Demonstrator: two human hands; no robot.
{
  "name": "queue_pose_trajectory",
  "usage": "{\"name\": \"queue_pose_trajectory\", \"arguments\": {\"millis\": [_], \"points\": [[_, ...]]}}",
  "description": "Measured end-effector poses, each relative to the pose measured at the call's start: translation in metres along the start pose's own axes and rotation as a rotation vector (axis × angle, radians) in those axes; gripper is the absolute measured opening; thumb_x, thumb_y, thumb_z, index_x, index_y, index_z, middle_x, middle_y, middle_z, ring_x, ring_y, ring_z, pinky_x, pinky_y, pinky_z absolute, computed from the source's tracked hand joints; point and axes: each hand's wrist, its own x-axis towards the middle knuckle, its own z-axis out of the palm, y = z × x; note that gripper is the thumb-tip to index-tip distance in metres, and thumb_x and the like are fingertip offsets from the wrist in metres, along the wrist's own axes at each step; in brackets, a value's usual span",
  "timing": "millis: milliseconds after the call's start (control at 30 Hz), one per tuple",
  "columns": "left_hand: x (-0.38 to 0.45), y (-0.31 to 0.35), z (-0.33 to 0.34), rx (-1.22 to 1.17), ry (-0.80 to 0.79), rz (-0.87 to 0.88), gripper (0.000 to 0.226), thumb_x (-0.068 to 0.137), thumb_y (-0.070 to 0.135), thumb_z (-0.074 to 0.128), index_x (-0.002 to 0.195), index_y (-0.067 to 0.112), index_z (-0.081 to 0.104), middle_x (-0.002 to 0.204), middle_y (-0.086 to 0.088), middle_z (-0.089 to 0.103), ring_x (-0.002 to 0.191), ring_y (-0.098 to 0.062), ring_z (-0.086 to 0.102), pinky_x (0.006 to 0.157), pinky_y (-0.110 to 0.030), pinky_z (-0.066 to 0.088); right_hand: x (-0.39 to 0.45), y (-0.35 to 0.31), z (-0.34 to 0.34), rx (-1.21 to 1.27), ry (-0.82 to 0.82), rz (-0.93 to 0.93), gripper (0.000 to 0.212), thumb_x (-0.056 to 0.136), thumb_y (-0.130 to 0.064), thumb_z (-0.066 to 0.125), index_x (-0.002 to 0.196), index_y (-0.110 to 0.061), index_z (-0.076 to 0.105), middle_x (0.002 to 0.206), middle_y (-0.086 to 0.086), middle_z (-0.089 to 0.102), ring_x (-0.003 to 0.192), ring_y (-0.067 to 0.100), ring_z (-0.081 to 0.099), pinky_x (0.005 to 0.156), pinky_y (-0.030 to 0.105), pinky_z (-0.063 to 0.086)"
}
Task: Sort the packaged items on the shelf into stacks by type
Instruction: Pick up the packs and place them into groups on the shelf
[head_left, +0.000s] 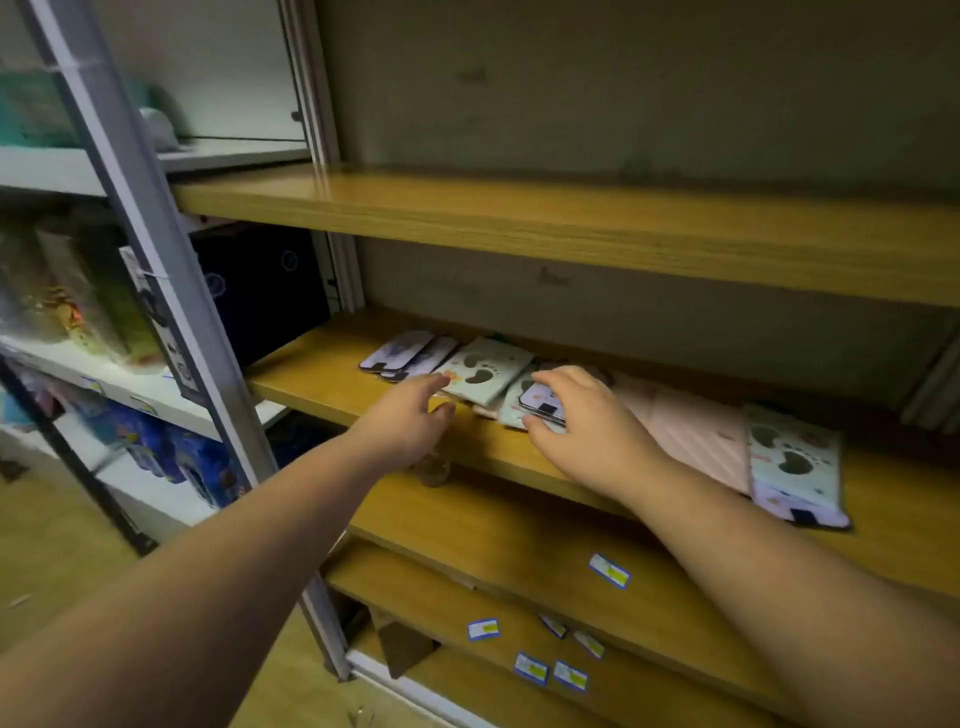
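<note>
At the far left of the frame a grey metal rack (156, 249) is standing with blurred packaged goods on its white shelves, apart from the job. Right of it, on the middle wooden shelf (322, 374), a short pile of lilac packets (402, 356) is lying left of centre, and a pale green footprint packet (480, 371) is sitting just beside it, touching or slightly overlapping its right edge.

The left hand (410, 423) is reaching in at the shelf's front edge with fingers loosely spread and holding nothing; its fingertips are coming close to the near corner of the footprint packet, though whether they are touching it I cannot tell.

Just right of centre, the right hand (576, 415) is curling its thumb and fingers around a small lilac packet (540, 402) lying on top of another green one. Further right a pink quilted packet (691, 436) is lying flat, and at the right end of the row a second footprint packet (795, 457) is resting on top of another pale packet.

The sorting appears to be partly under way: the lilac pile is forming, the other types are lying mixed. The step in hand seems to be lifting the gripped lilac packet free. Next, it probably needs carrying leftward over the footprint packet and setting squarely onto the lilac pile, without dragging the green one beneath it along.
</note>
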Motion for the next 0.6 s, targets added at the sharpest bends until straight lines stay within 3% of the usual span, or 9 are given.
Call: {"name": "queue_pose_trajectory", "arguments": {"millis": [100,233,333,400,500,600], "points": [[0.037,-0.039,-0.011,-0.036,0.043,-0.053,0.039,0.101,0.034,0.05,0.139,0.024,0.057,0.142,-0.002,0.057,0.124,-0.024,0.055,0.086,-0.026,0.04,0.03,-0.008,0.027,0.048,0.018,0.044,0.05,0.093,-0.035,0.06,0.139,-0.019,0.052,0.139,0.001,0.052,0.125,0.02,0.048,0.103,0.034,0.042],[0.094,-0.081,-0.025,0.183,0.155,-0.024,0.035,0.098,0.036,0.05,0.125,0.021,0.067,0.134,-0.008,0.063,0.118,-0.028,0.057,0.09,-0.032,0.043,0.068,-0.014,0.059,0.037,0.017,0.09,0.048,0.093,-0.039,0.059,0.138,-0.025,0.051,0.137,-0.004,0.053,0.124,0.017,0.049,0.1,0.036,0.045],[0.131,-0.108,-0.03,0.452,0.097,-0.21,0.063,0.094,0.063,0.032,0.146,0.029,0.044,0.154,-0.012,0.043,0.139,-0.036,0.036,0.109,-0.045,0.034,0.098,-0.021,0.08,0.032,0.047,0.126,0.047,0.093,-0.038,0.059,0.137,-0.025,0.053,0.135,-0.005,0.054,0.124,0.016,0.049,0.101,0.035,0.044],[0.147,-0.12,-0.024,0.468,0.005,-0.249,0.08,0.087,0.076,0.027,0.153,0.031,0.028,0.152,-0.013,0.044,0.139,-0.038,0.036,0.106,-0.046,0.035,0.112,-0.027,0.09,0.05,0.062,0.169,0.048,0.091,-0.042,0.056,0.136,-0.025,0.054,0.134,-0.005,0.055,0.123,0.016,0.05,0.1,0.035,0.044],[0.161,-0.132,-0.016,0.468,-0.002,-0.149,0.086,0.08,0.081,0.031,0.148,0.029,0.034,0.135,-0.017,0.057,0.122,-0.039,0.05,0.094,-0.043,0.043,0.124,-0.034,0.1,0.015,0.076,0.219,0.055,0.087,-0.053,0.047,0.135,-0.027,0.054,0.131,-0.005,0.057,0.121,0.015,0.051,0.094,0.035,0.046],[0.169,-0.14,-0.022,0.354,0.057,-0.158,0.101,0.063,0.09,0.044,0.139,0.024,0.042,0.131,-0.016,0.057,0.119,-0.039,0.051,0.093,-0.044,0.045,0.127,-0.033,0.103,-0.147,0.077,0.307,0.051,0.09,-0.048,0.053,0.135,-0.024,0.054,0.129,0.001,0.06,0.119,0.022,0.052,0.093,0.036,0.044]]}}
